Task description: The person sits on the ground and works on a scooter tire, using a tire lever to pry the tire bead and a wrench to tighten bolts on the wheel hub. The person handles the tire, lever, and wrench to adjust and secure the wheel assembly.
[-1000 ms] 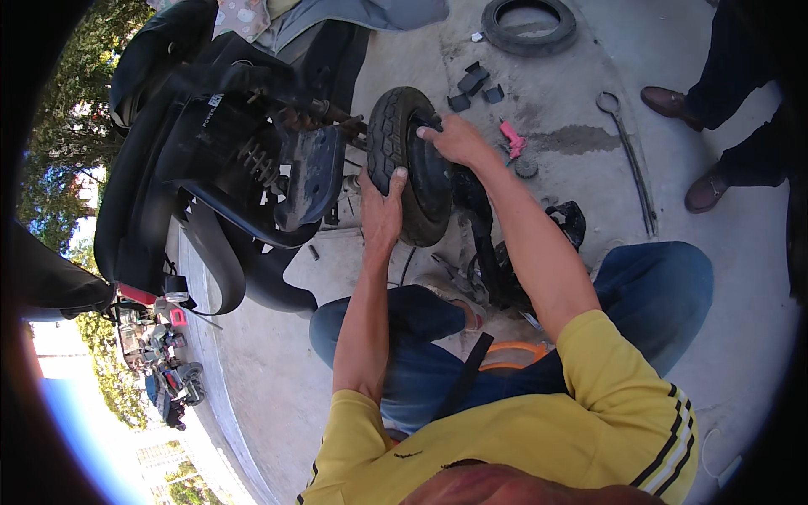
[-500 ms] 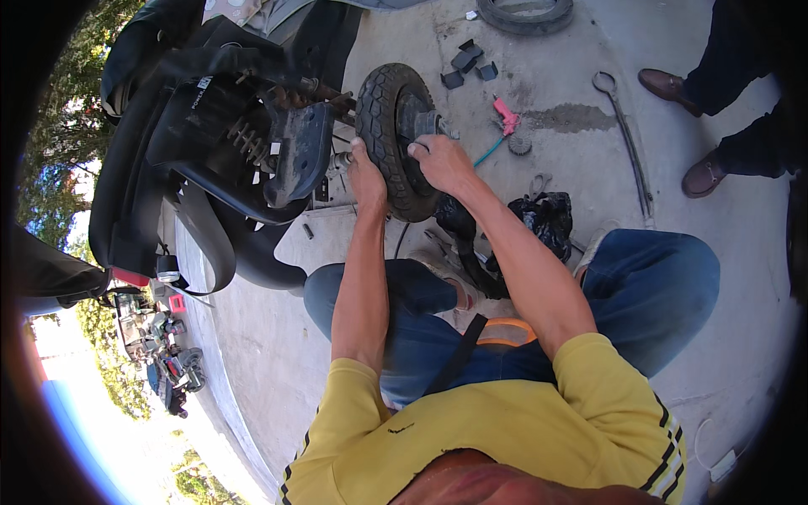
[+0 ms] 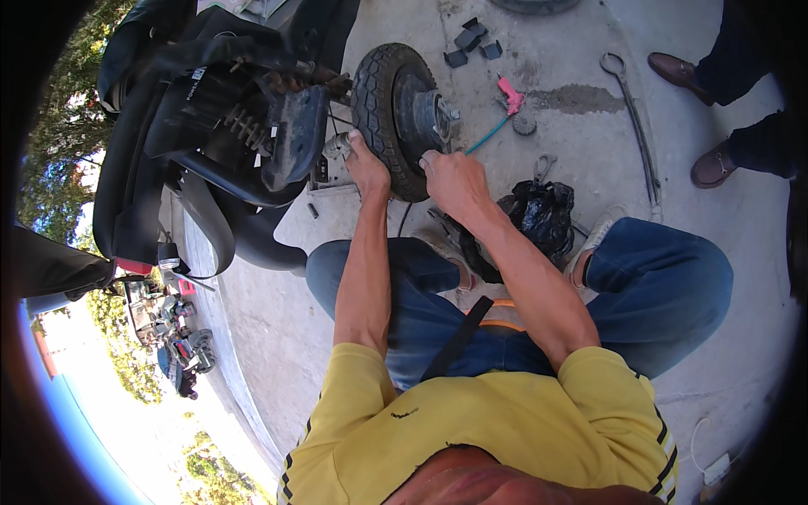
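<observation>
A scooter wheel (image 3: 380, 109) with a black knobbly tyre and a grey hub stands upright in front of me, just right of the tipped black scooter (image 3: 202, 118). My left hand (image 3: 369, 171) grips the tyre's lower left side, its thumb up along the tread. At the lower right of the rim, my right hand (image 3: 457, 181) is closed on the tyre's edge, knuckles up; its fingertips are partly hidden. Beside my left thumb a metal axle part (image 3: 337, 146) sticks out from the scooter's side.
Right of the wheel lie a pink air blow gun (image 3: 510, 96) on a teal hose and a long metal bar (image 3: 631, 122) with a ring end. A black plastic bag (image 3: 543, 220) sits between my feet. Black brackets (image 3: 471, 34) lie beyond. Another person's shoes (image 3: 713, 168) stand at right.
My right hand has moved down along the wheel's right side, uncovering the hub. The left hand stays on the tyre. The whole view has shifted slightly.
</observation>
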### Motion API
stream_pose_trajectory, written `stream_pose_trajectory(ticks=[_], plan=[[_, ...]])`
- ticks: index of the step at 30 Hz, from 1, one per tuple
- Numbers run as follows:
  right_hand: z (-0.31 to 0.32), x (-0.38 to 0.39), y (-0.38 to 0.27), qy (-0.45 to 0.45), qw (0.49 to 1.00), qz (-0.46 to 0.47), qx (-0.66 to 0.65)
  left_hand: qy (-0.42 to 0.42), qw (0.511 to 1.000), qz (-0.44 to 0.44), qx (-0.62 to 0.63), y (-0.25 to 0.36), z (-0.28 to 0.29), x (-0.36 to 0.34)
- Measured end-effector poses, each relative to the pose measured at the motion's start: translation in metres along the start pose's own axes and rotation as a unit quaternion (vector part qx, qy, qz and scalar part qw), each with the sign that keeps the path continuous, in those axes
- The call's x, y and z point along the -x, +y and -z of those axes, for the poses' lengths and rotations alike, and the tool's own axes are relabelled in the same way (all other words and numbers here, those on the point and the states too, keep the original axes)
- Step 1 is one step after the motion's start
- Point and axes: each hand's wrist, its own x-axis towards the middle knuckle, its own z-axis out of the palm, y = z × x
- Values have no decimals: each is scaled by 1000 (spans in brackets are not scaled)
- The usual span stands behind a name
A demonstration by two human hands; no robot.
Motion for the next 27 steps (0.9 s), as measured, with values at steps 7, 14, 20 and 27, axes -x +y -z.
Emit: stream_pose_trajectory(ticks=[7, 14, 20, 27], plan=[[21, -37, -7, -38, 999, 22, -3, -14, 1000, -13, 7, 10, -2, 9], [-17, -48, 1, -46, 997, -10, -65, -15, 999, -9, 41, 14, -4, 9], [-11, -31, -5, -34, 997, -28, -65, -9, 1000, -15, 6, -1, 0, -3], [-17, -20, 5, -13, 999, 12, -41, -9, 1000, -24, 9, -4, -1, -4]])
